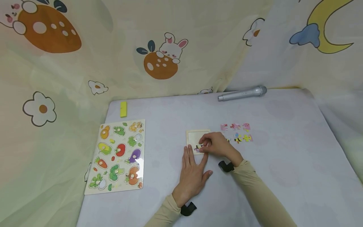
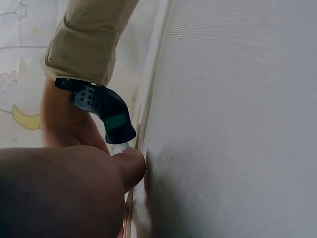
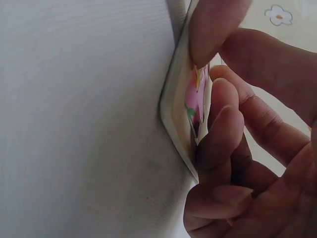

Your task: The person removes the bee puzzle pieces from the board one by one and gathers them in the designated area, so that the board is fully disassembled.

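Observation:
In the head view a small square puzzle board (image 1: 190, 134) with a raised pale border lies near the middle of the table. Colourful puzzle pieces (image 1: 197, 148) lie at its lower edge; the right wrist view shows a pink puzzle piece (image 3: 197, 101) with green and yellow print. My right hand (image 1: 216, 145) reaches over the board from the right, with curled thumb and fingers pinching a piece low on the board. Flat on the table, my left hand (image 1: 193, 176) stretches its straight fingers to the board's lower edge. Fingers partly hide the pieces and the board's right side.
Several loose puzzle pieces (image 1: 235, 126) lie in two rows right of the board. A vegetable peg puzzle (image 1: 119, 157) lies at left, with a yellow block (image 1: 123, 109) above it. The silver microphone (image 1: 242, 93) rests along the back edge, before a printed cloth (image 1: 119, 69).

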The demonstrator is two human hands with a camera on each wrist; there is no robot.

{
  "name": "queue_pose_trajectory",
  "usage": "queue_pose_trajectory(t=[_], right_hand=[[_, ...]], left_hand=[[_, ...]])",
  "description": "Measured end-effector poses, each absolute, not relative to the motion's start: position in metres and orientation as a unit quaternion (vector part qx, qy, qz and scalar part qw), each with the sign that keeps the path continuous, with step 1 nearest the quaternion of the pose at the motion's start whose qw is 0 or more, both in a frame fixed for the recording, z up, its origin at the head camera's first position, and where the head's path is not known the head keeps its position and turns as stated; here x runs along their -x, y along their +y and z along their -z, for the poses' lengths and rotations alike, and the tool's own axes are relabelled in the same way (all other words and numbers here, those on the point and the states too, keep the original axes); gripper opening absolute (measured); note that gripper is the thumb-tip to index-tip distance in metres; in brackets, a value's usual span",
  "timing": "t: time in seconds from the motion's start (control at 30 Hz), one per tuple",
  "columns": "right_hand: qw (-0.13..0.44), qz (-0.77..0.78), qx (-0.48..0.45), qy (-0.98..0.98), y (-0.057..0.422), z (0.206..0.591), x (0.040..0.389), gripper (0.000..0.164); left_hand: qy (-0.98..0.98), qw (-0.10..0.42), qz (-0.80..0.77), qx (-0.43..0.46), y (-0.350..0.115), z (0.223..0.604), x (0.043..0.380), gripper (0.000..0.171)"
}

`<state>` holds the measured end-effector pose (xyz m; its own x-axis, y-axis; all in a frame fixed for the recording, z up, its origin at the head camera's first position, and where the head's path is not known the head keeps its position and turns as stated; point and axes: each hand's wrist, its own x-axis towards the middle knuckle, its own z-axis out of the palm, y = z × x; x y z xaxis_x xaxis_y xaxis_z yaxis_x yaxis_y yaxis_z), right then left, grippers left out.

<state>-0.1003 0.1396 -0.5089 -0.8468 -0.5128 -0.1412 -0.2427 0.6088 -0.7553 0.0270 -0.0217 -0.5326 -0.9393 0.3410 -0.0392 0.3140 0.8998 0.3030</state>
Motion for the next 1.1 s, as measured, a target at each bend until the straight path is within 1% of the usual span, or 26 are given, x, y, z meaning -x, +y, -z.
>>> queue_pose_trajectory(t=[0.2,0.43,0.7,0.93,1.1], right_hand=[[0.182,0.369,0.210,0.887,0.1380,0.5099,0.1008,0.021],[0.196,0.359,0.202,0.890,0.1356,0.5059,0.1007,0.022],[0.182,0.365,0.215,0.887,0.1359,0.5059,0.1005,0.024],[0.193,0.388,0.217,0.875,0.1373,0.5072,0.1001,0.021],[0.170,0.419,0.226,0.863,0.1432,0.5066,0.0997,0.018]], left_hand=[[0.975,0.041,-0.140,-0.170,-0.0218,0.5329,-0.0264,0.072],[0.975,0.052,-0.141,-0.167,-0.0218,0.5333,-0.0260,0.071],[0.973,0.048,-0.149,-0.167,-0.0221,0.5329,-0.0260,0.072],[0.972,0.049,-0.157,-0.166,-0.0223,0.5308,-0.0267,0.072],[0.971,0.054,-0.163,-0.168,-0.0217,0.5301,-0.0268,0.071]])
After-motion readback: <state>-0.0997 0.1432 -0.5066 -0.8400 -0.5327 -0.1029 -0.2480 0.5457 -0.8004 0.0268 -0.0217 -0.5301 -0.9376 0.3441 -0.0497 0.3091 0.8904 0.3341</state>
